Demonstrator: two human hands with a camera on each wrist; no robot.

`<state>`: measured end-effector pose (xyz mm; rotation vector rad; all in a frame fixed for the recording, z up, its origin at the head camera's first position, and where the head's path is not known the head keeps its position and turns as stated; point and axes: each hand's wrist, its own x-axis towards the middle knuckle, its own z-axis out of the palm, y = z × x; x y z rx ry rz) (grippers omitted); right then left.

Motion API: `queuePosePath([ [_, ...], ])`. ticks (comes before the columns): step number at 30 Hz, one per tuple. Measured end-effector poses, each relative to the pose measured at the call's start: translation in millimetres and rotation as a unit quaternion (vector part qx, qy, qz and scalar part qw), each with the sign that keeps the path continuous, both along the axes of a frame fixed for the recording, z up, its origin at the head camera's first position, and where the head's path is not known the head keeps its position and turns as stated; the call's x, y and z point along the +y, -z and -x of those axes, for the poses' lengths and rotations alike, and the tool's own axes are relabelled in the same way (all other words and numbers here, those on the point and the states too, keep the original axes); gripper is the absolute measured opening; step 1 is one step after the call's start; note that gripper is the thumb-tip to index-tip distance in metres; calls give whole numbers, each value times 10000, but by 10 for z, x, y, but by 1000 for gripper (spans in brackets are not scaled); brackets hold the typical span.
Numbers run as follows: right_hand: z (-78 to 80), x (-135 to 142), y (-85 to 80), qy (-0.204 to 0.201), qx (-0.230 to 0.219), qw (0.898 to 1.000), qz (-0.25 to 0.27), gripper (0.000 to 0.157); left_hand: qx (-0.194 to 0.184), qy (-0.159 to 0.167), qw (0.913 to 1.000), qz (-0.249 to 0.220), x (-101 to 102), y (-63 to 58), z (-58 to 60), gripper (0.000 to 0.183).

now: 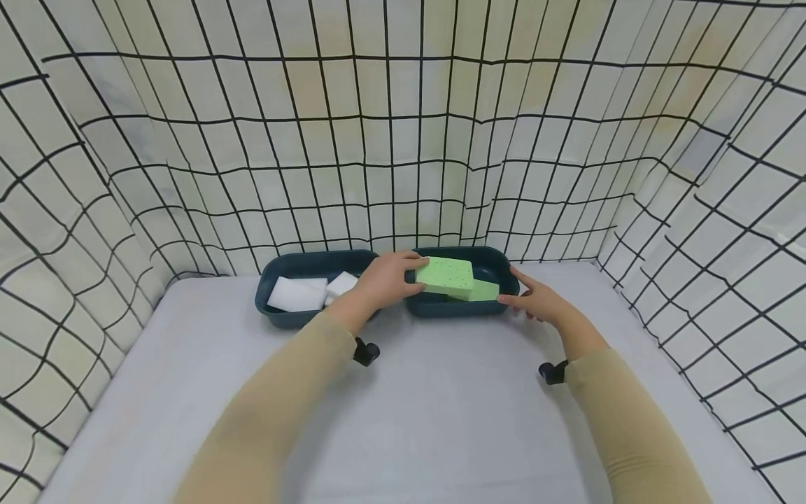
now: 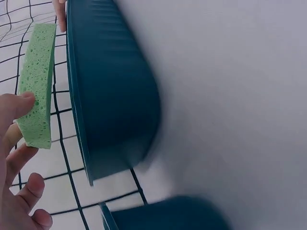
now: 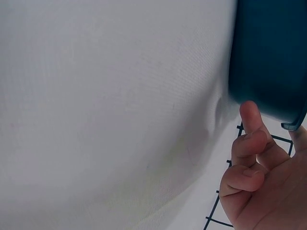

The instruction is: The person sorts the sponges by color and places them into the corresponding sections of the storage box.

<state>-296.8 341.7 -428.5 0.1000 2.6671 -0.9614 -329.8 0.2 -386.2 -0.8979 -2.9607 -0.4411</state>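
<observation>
My left hand (image 1: 389, 276) pinches a green sponge (image 1: 446, 275) by its left end, thumb on one face and fingers on the other. In the left wrist view, the pitted sponge (image 2: 37, 81) is raised above the rim of the right dark teal bin (image 1: 428, 308). A second green sponge (image 1: 485, 290) lies in that bin, partly hidden behind the held one. My right hand (image 1: 535, 297) holds the bin's right end at the rim. From the right wrist, several bent fingers (image 3: 247, 177) show beside the bin's outer wall.
Another dark teal bin (image 1: 286, 320) stands to the left, holding white sponge-like blocks (image 1: 299, 294); my left forearm covers part of it. Black netting (image 1: 390, 119) over pale cloth rises behind and at both sides. A white cloth (image 1: 453, 406) covers the table.
</observation>
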Motion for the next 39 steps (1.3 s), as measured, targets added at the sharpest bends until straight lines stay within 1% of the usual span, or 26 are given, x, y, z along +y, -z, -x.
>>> queuePosePath([
  [3,0,-12,1,-24,-19,10000,24,98,-32,0,10000,52,155,4,32,60],
  [7,5,-18,-2,20,-22,10000,49,96,-66,-107,9998,178,382,1,39,60],
  [12,10,-5,1,-45,41,9999,96,98,-134,-244,9989,372,634,41,38,60],
  [15,14,-3,9,-86,55,9999,105,101,-136,-352,9981,490,747,69,30,60],
  [19,10,-3,13,-55,30,10000,71,103,-266,-445,9970,583,876,110,18,61],
  [24,-9,20,3,-27,26,10000,54,103,-362,-410,9967,603,1004,161,2,61],
  [27,-7,5,-2,-31,35,10000,67,103,-403,-354,9965,634,1005,163,-8,62],
  [30,1,-1,1,-47,13,10000,66,103,-562,-319,9959,630,974,153,-12,63],
  [35,3,-1,8,-18,-32,10000,54,105,-848,-280,9948,483,893,126,-1,61],
  [39,0,16,16,-30,-11,10000,52,106,-818,-265,9954,431,835,137,46,60],
])
